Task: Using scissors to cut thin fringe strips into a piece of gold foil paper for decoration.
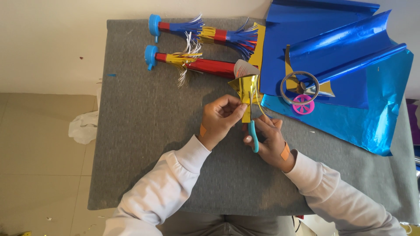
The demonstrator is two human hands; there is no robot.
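Note:
My left hand [221, 119] pinches a folded strip of gold foil [247, 89] above the grey table [144, 131]. My right hand [269, 140] grips teal-handled scissors [253, 135], whose blades point up into the gold foil. The foil's upper part fans out near the end of a red party horn [205, 65]. Both wrists carry an orange sticker, and both arms wear white sleeves.
Two foil party horns with blue mouthpieces lie at the table's back; the further one [205, 31] has blue and gold fringes. Blue foil sheets [350, 78] cover the right side, with a clear tape roll [299, 87] and a pink reel [303, 105] on them. White cloth [83, 126] lies on the floor.

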